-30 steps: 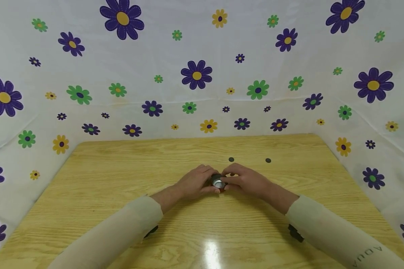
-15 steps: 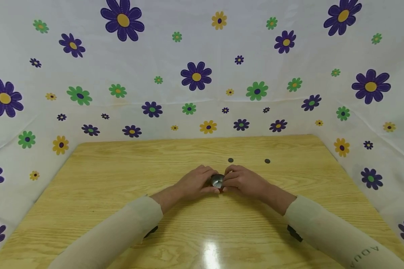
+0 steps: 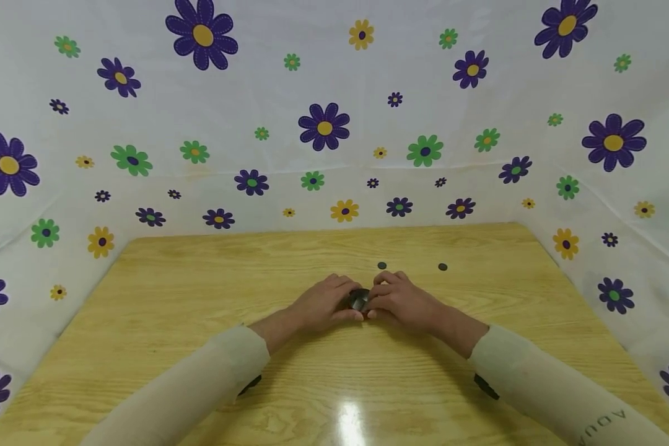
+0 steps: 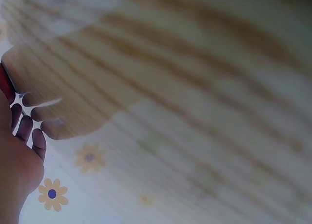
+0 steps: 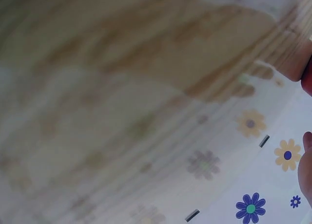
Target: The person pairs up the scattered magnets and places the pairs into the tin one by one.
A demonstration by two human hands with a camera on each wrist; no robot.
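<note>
In the head view a small round container (image 3: 358, 300) with a dark rim and shiny metal inside sits mid-table between the two hands. Its red side (image 5: 307, 82) shows at the right edge of the right wrist view. My left hand (image 3: 324, 303) wraps round it from the left, thumb at the near side. From the right, my right hand (image 3: 402, 302) holds it with bent fingers over the rim and its thumb low in front. Those fingers cover part of the opening.
Two small dark discs (image 3: 381, 266) (image 3: 443, 267) lie on the wooden table (image 3: 212, 266) beyond my right hand. White cloth (image 3: 279, 93) printed with flowers closes off the back and both sides.
My right fingers have shifted from reaching over the opening to bending at its right rim. The shiny inside looks darker now. The left hand stays put.
</note>
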